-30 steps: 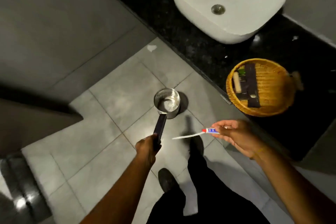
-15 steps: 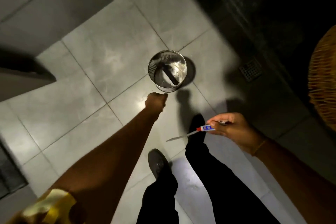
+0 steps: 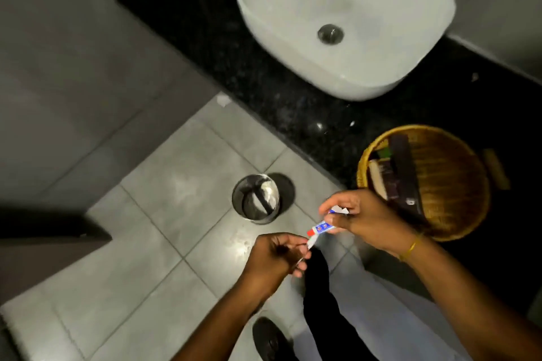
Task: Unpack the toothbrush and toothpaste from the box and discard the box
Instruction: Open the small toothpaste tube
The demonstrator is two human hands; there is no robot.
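Note:
My right hand [image 3: 365, 218] grips a small white, blue and red toothpaste tube [image 3: 322, 226] just in front of the basket. A thin white toothbrush [image 3: 310, 242] runs from under the tube down into my left hand [image 3: 277, 258], whose fingers pinch its end. Both hands meet over the floor, close together. The dark box [image 3: 259, 199] lies inside the round metal bin [image 3: 255, 199] on the floor, just beyond my hands.
A woven basket [image 3: 457, 184] holding several dark toiletry packets sits on the black stone counter [image 3: 234, 67] at the right. A white basin [image 3: 346, 17] stands further back. My legs and shoe [image 3: 272, 340] are below, on grey floor tiles.
My left hand dropped the dark box into the bin, then drew back and took hold of the toothbrush end. The view lifted back toward the counter.

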